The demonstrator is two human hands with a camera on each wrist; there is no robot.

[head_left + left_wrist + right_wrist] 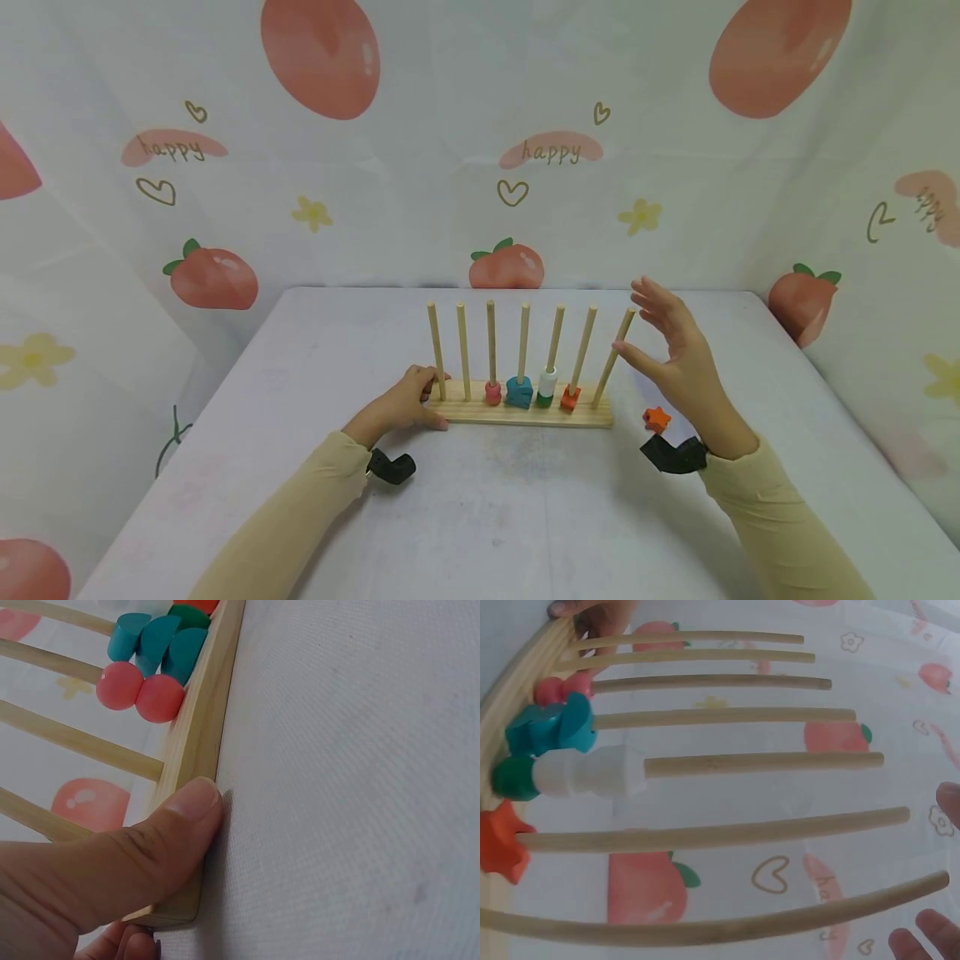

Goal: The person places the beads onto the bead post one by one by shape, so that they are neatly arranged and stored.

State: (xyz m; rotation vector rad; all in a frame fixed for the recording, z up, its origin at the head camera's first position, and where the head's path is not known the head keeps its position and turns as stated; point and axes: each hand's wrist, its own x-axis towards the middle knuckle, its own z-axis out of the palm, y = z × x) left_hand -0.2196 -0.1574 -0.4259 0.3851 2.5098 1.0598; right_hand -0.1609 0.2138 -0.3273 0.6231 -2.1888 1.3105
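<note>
A wooden peg rack with several upright pegs stands on the table. My left hand grips its left end, the thumb on the front edge and the fingers partly hidden behind. Pink beads, teal pieces, white and green beads and an orange star bead sit low on separate pegs. My right hand is raised beside the top of the rightmost peg, fingers spread and holding nothing. Below that hand, a loose orange star bead lies on the table.
The white-covered table extends around the rack. Behind it hangs a pale curtain printed with peaches and flowers. Black bands are on both wrists. A thin dark green cord shows beyond the table's left edge.
</note>
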